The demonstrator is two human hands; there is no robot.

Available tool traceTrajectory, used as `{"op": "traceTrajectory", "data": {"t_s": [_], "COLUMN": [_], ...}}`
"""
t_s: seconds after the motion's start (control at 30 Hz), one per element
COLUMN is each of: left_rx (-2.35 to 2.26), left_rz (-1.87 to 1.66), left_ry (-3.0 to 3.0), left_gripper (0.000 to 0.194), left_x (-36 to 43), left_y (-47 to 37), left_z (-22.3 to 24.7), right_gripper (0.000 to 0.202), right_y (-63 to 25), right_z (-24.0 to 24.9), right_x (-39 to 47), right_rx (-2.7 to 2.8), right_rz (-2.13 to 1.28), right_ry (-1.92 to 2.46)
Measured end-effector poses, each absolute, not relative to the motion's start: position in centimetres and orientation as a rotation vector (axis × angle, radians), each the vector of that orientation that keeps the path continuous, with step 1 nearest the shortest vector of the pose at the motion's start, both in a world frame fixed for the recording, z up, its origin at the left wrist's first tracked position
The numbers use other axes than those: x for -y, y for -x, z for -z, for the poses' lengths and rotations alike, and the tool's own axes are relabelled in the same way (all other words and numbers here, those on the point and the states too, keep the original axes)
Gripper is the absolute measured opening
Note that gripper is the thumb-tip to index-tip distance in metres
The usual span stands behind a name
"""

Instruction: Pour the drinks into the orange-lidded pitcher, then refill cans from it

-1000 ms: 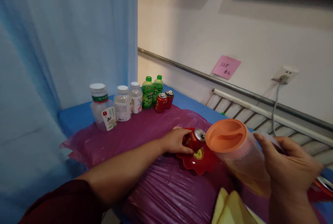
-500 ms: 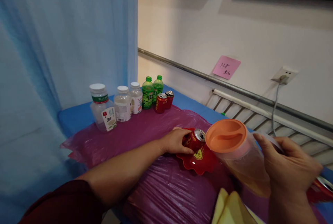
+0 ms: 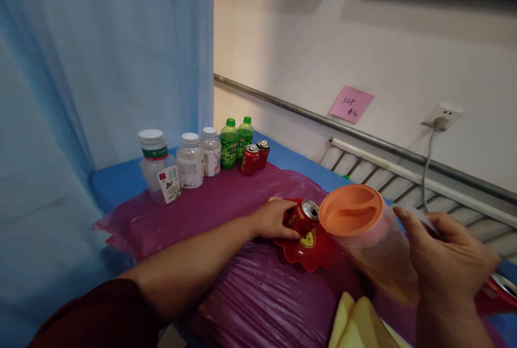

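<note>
My left hand (image 3: 277, 218) is wrapped round a red drink can (image 3: 302, 217), which leans to the right over a red scalloped plate (image 3: 307, 256). The can's top faces up and right, its opening close to the rim of a pitcher (image 3: 379, 251). That pitcher has an orange lid (image 3: 350, 210), a translucent body and brownish liquid low inside. It tilts toward the can, and my right hand (image 3: 448, 256) grips its handle. I cannot make out any stream of liquid between pitcher and can. My right fingers are partly hidden behind the handle.
Purple plastic sheeting (image 3: 258, 294) covers part of a blue surface (image 3: 117, 175). Behind stand clear white-capped jars (image 3: 190, 162), green bottles (image 3: 229, 146) and two red cans (image 3: 250, 160). A yellow cloth (image 3: 355, 324) lies in front; another red can (image 3: 501, 294) is far right. A radiator (image 3: 363, 173) lines the wall.
</note>
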State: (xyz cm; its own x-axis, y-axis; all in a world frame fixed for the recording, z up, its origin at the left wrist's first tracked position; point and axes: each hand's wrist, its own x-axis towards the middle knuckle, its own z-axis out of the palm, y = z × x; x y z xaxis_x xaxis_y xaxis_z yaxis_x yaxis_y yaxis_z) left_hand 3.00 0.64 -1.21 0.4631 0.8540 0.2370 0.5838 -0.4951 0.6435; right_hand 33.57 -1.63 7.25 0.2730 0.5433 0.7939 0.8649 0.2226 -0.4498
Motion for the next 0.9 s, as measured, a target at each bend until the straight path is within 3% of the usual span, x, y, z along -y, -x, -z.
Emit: {"op": "traceTrajectory", "data": {"t_s": [0.9], "left_rx": [-1.183], "left_rz": [-0.758], "left_ry": [-2.234], "left_gripper": [0.076], "left_x": [-0.55], "left_y": [-3.02], "left_z": [1.22], "right_gripper": [0.059], "right_y": [-33.02], "right_z": [-7.23], "right_x": [1.83], "right_rx": [1.387], "right_rz": [0.305], "right_ry": [1.493]}}
